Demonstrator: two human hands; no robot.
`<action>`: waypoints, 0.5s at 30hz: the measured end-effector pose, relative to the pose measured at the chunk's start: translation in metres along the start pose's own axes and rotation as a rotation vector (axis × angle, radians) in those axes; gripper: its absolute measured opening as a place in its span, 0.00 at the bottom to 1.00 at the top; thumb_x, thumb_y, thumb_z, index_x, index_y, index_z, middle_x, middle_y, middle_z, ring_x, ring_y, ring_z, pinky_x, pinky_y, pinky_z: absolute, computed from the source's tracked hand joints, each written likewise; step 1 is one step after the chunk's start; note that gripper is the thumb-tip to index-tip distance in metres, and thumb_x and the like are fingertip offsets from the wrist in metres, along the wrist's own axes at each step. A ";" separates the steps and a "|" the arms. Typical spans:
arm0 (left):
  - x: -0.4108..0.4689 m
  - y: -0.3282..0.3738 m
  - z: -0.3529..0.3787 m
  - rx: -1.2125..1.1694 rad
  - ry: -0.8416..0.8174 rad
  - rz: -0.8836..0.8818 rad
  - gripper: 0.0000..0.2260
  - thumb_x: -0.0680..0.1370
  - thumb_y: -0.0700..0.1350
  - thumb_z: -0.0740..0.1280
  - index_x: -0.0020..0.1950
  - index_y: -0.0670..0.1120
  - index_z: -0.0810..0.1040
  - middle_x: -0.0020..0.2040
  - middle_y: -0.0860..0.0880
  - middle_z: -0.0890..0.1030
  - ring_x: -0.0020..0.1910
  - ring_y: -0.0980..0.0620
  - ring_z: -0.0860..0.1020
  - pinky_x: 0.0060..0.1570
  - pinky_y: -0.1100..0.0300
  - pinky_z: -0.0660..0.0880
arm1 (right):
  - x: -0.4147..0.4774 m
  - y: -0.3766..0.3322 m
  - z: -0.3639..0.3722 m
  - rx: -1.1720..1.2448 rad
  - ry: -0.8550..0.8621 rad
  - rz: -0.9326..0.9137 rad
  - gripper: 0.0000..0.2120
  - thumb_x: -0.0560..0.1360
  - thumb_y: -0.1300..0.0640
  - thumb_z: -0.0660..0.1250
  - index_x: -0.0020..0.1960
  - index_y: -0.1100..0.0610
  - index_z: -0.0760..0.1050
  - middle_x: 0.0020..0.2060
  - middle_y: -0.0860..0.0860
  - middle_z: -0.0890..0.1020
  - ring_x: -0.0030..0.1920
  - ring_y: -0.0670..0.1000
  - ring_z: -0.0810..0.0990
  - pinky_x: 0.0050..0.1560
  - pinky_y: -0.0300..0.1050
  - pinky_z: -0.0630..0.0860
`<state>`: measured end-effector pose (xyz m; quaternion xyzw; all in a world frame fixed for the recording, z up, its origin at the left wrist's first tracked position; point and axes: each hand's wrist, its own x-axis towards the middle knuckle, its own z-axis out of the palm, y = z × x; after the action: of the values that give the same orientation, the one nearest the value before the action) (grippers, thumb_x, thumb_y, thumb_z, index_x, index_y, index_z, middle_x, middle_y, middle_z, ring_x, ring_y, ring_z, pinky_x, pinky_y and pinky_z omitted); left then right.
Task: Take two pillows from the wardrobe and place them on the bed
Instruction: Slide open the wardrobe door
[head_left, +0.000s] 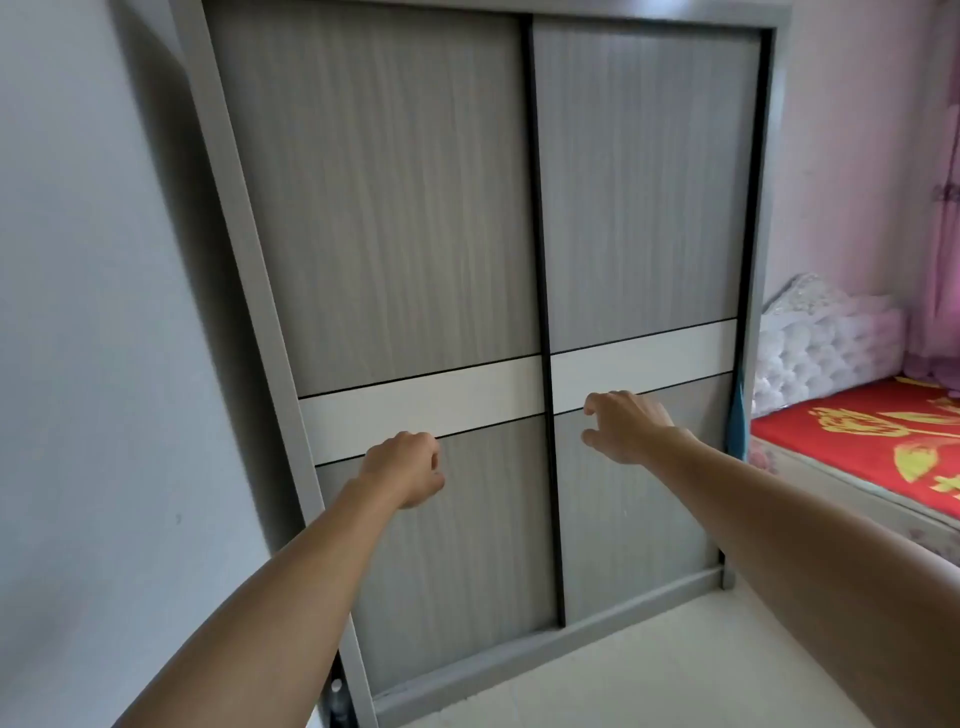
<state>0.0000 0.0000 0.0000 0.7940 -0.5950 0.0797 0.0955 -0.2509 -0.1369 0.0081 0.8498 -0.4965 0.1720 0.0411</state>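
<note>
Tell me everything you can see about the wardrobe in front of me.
The wardrobe is tall, set in a plain grey frame, with two sliding doors of grey wood-grain panel. A white horizontal band edged in thin black lines crosses each door around mid-height, and a black vertical strip marks where the doors meet. Both doors look shut, so nothing inside shows. It stands on a pale floor between a wall and the bed. The left hand and right hand reach toward the doors; contact is unclear.
</note>
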 end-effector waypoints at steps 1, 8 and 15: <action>0.008 0.001 0.002 0.001 -0.014 -0.006 0.07 0.73 0.48 0.66 0.49 0.48 0.78 0.51 0.47 0.80 0.46 0.45 0.78 0.43 0.58 0.71 | 0.007 0.002 0.002 -0.006 0.000 -0.001 0.18 0.76 0.50 0.64 0.64 0.53 0.71 0.57 0.54 0.79 0.55 0.57 0.78 0.44 0.47 0.70; 0.101 0.019 0.025 -0.013 0.026 -0.032 0.07 0.74 0.50 0.66 0.49 0.48 0.77 0.51 0.47 0.79 0.47 0.46 0.77 0.43 0.58 0.69 | 0.099 0.047 0.031 0.005 0.017 -0.034 0.17 0.76 0.50 0.64 0.63 0.53 0.72 0.56 0.52 0.80 0.55 0.57 0.78 0.46 0.47 0.70; 0.188 0.045 0.056 -0.045 0.007 -0.046 0.07 0.74 0.49 0.66 0.49 0.48 0.77 0.51 0.47 0.79 0.46 0.47 0.75 0.43 0.58 0.69 | 0.179 0.101 0.064 0.013 -0.016 -0.015 0.19 0.76 0.50 0.64 0.65 0.52 0.71 0.58 0.53 0.80 0.57 0.57 0.77 0.51 0.49 0.73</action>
<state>0.0100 -0.2011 -0.0070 0.8050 -0.5778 0.0665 0.1173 -0.2411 -0.3520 -0.0021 0.8552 -0.4891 0.1683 0.0330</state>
